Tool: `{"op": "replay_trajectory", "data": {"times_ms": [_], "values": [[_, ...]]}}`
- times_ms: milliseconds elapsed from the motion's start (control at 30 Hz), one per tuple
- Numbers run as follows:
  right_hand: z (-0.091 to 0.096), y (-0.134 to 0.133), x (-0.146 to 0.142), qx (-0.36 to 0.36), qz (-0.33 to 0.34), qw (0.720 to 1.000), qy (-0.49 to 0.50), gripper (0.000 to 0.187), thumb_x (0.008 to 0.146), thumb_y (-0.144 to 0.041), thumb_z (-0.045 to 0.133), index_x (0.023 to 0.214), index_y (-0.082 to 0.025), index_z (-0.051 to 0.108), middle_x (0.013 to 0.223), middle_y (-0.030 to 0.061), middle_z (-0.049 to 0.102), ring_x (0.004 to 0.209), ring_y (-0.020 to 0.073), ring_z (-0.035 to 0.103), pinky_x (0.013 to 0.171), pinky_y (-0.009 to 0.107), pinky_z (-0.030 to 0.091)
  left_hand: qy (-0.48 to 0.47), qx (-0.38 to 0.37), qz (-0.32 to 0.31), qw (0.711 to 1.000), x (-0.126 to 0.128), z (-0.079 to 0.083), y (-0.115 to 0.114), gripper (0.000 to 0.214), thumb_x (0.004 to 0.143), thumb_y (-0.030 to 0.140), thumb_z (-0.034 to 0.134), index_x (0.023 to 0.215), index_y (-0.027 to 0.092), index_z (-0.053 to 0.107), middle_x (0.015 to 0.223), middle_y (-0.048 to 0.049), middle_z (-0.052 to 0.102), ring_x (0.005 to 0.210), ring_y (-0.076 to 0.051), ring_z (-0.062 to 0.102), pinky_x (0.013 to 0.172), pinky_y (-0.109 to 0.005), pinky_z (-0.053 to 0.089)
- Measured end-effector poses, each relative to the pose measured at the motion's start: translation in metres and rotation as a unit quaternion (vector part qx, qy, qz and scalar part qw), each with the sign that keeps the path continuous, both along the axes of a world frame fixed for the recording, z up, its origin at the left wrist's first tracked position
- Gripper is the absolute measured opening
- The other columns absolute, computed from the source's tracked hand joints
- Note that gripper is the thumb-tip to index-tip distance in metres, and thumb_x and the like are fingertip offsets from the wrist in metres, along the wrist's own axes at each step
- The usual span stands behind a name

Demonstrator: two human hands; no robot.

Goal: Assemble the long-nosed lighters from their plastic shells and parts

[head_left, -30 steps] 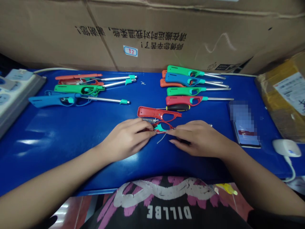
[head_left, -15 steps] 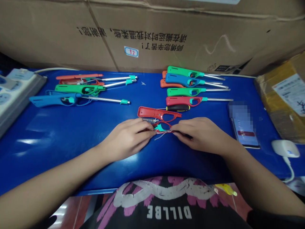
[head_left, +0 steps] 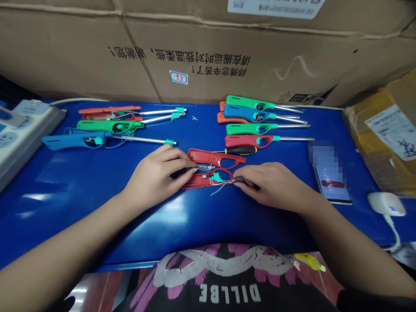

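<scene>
A red utility lighter lies in two halves in front of me. Its lower shell half (head_left: 191,181) carries a teal trigger (head_left: 216,177) and thin white wires (head_left: 222,183). Between the halves, my left hand (head_left: 159,168) has its thumb and fingers closed at the left end of a clear fuel tank (head_left: 204,167). With fingertips pinched, my right hand (head_left: 271,184) grips the neck end of the lower half, where a small dark metal piece shows. The other shell half (head_left: 204,156) rests just behind, hollow side up, beside a black-and-yellow screwdriver (head_left: 241,150).
Opened lighters, including a blue one (head_left: 73,141), lie at left on the blue table (head_left: 156,234). Several closed lighters, one green (head_left: 242,128), lie at back right. A phone (head_left: 329,173), power strip (head_left: 29,130), white charger (head_left: 386,203) and large carton (head_left: 201,39) surround the work.
My left hand has moved left, off the trigger area to the end of the fuel tank, uncovering more of the lower shell. My right hand keeps its pinch. The view has shifted slightly.
</scene>
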State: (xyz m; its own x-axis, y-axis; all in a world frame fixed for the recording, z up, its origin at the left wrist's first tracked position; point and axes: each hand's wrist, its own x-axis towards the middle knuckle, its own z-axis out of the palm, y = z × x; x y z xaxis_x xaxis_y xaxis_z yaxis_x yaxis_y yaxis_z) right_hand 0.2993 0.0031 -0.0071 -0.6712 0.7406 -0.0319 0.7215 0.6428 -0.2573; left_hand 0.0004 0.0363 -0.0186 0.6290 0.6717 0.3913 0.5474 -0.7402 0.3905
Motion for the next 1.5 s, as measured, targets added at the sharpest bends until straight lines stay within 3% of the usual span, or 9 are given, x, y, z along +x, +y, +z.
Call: {"op": "replay_trajectory", "data": {"times_ms": [233,467,633,733,800,900,1200,1500], "values": [[0.0003,0.0000,-0.0011,-0.026,0.001,1.000,0.000,0.016,0.104,-0.030,0.048,0.109,-0.025,0.063,0.110,-0.0023,0.076,0.088,0.0174,0.071,0.070,0.032,0.045,-0.003,-0.049,0.028,0.998,-0.0017,-0.0023,0.0029,0.015,0.096,0.029,0.065,0.102,0.018,0.074,0.100,-0.0063,0.073,0.094,-0.020,0.066,0.086,-0.036,0.054],[-0.0025,-0.0005,-0.0023,-0.007,0.008,1.000,0.009,0.022,0.105,-0.030,0.046,0.115,-0.024,0.064,0.117,0.0019,0.076,0.092,0.0178,0.072,0.071,0.031,0.046,-0.005,-0.099,0.022,0.995,-0.0014,-0.0026,0.0031,0.019,0.098,0.031,0.061,0.106,0.018,0.073,0.103,-0.0072,0.071,0.096,-0.021,0.067,0.086,-0.037,0.055],[0.0001,-0.0006,-0.0031,-0.023,0.004,1.000,0.001,0.019,0.105,-0.031,0.045,0.107,-0.024,0.062,0.108,-0.0005,0.077,0.084,0.0168,0.070,0.068,0.031,0.043,-0.002,-0.127,0.009,0.992,-0.0009,-0.0028,0.0026,0.020,0.099,0.026,0.058,0.110,0.018,0.073,0.107,-0.0079,0.067,0.099,-0.020,0.067,0.088,-0.035,0.055],[0.0013,-0.0013,-0.0045,-0.030,0.009,0.999,-0.008,0.022,0.104,-0.042,0.048,0.102,-0.024,0.060,0.097,-0.0024,0.076,0.077,0.0167,0.069,0.064,0.031,0.040,0.001,-0.135,0.011,0.991,0.0008,-0.0014,0.0016,0.021,0.099,0.027,0.057,0.109,0.017,0.072,0.108,-0.0085,0.066,0.099,-0.020,0.066,0.089,-0.036,0.056],[0.0010,-0.0021,-0.0055,-0.024,0.018,1.000,-0.005,0.023,0.102,-0.046,0.052,0.106,-0.024,0.059,0.100,-0.0021,0.076,0.080,0.0174,0.070,0.063,0.031,0.039,0.007,-0.138,0.016,0.990,0.0018,-0.0002,0.0006,0.021,0.099,0.028,0.056,0.108,0.016,0.071,0.108,-0.0090,0.065,0.096,-0.021,0.066,0.087,-0.037,0.056],[0.0001,-0.0029,-0.0069,-0.012,0.026,1.000,0.000,0.020,0.103,-0.041,0.051,0.110,-0.025,0.060,0.109,-0.0012,0.076,0.085,0.0173,0.070,0.064,0.031,0.038,0.018,-0.141,0.022,0.990,0.0021,0.0003,-0.0005,0.021,0.099,0.029,0.056,0.108,0.015,0.069,0.108,-0.0091,0.064,0.092,-0.020,0.065,0.084,-0.036,0.057],[0.0018,-0.0005,-0.0081,-0.024,0.021,0.999,-0.015,0.021,0.106,-0.037,0.044,0.095,-0.023,0.056,0.091,-0.0029,0.073,0.072,0.0146,0.063,0.062,0.031,0.033,0.039,-0.155,0.033,0.987,0.0018,0.0009,-0.0027,0.025,0.102,0.033,0.049,0.108,0.015,0.066,0.111,-0.0101,0.064,0.095,-0.022,0.066,0.084,-0.038,0.055],[0.0048,-0.0012,-0.0037,-0.025,0.023,0.999,-0.025,0.020,0.105,-0.035,0.045,0.092,-0.023,0.054,0.087,-0.0035,0.069,0.069,0.0142,0.059,0.060,0.031,0.029,0.061,-0.179,0.032,0.982,0.0024,0.0030,-0.0046,0.024,0.102,0.035,0.050,0.107,0.016,0.065,0.110,-0.0087,0.065,0.096,-0.023,0.065,0.083,-0.036,0.054]]}}
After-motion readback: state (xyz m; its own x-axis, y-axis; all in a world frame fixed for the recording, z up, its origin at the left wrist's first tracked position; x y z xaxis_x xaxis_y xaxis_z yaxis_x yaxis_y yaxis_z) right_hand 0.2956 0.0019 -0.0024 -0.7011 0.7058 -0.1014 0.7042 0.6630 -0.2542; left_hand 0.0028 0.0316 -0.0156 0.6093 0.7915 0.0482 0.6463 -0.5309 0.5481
